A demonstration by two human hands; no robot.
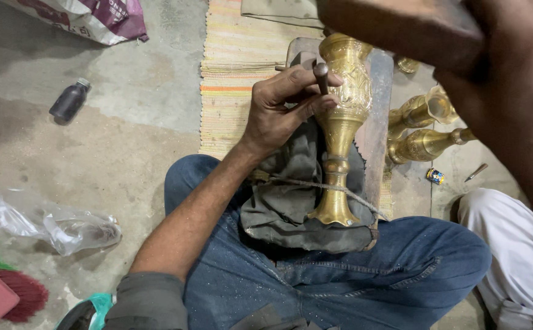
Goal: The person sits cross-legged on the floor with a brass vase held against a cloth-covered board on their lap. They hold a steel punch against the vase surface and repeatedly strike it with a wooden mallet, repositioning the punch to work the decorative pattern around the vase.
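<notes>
A brass vase (343,122) with engraved patterns lies lengthwise on a grey cloth (291,201) over a board (377,122) across my lap. A thin cord (315,183) runs over its stem. My left hand (278,107) pinches a short dark metal punch (321,74) and sets its tip against the vase's upper body. My right hand (511,91) is raised close to the camera at the upper right, dark and blurred. It grips a brown block-headed mallet (401,27) above the vase's mouth.
Two more brass vases (422,143) lie right of the board, with a small blue can (435,176) and a metal tool (476,172). Someone's white-clothed leg (504,244) is at right. A striped mat (233,73), dark bottle (69,101), plastic bag (52,223) and broom (16,293) lie left.
</notes>
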